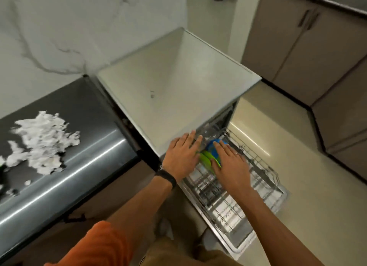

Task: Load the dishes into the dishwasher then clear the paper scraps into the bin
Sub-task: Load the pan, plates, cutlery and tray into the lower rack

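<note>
The dishwasher (178, 95) stands open with its wire rack (264, 178) pulled out over the lowered door. A green dish (205, 158) and a blue dish (211, 145) stand in the rack's far end. My left hand (182, 154) lies flat with straight fingers at the left side of the dishes. My right hand (228, 162) lies flat over their right side, fingers straight and touching the blue dish. White paper scraps (42, 140) are strewn on the dark counter (83, 115) to the left.
The lowered dishwasher door (238, 244) juts into the floor space in front of me. Brown cabinets (309, 53) line the right side across a pale floor (321, 186). A marble wall (59, 27) backs the counter.
</note>
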